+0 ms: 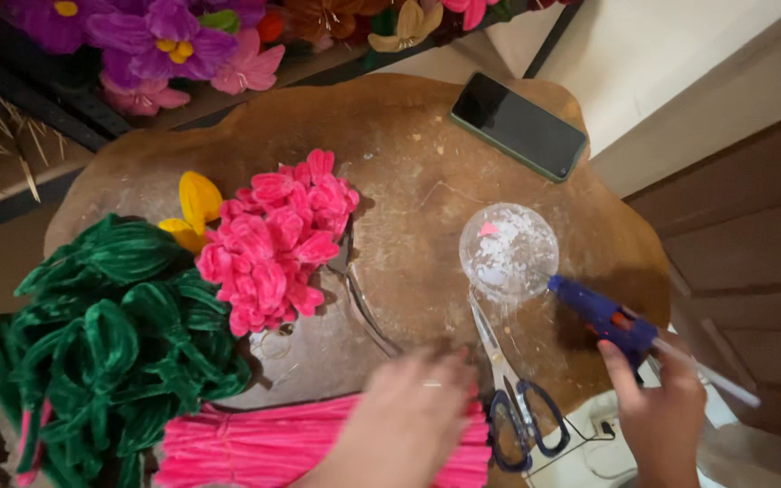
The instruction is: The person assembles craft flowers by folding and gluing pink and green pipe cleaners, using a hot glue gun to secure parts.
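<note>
Left hand: your left hand [406, 420] is blurring at 6 o'clock, fingers spread flat and loose over the bundle of pink pipe cleaners [255, 447]; it is resting on them, not yet pinching any.
Right hand: your right hand [660, 411] is wrapping closed around the blue glue gun [607, 316] at 4 o'clock, nozzle pointing toward the clear round dish [508, 250].
Done so far: a cluster of finished pink flowers [277, 244] is sitting left of centre, with a pile of green leaf loops [110, 343] at 8 o'clock and yellow petals [196, 203] beside them.
Left to do: judging by the thick uncut bundle, you are still looking at plenty of stems to shape.
Tools: the scissors [512, 398] are lying between your hands, blades pointing to 12.
Edges: the phone [519, 126] is lying close to the table [409, 154] rim at 1 o'clock; the glue gun is hanging near the 4 o'clock rim.
Open room: bare wood is showing around 12 o'clock and in the middle.
</note>
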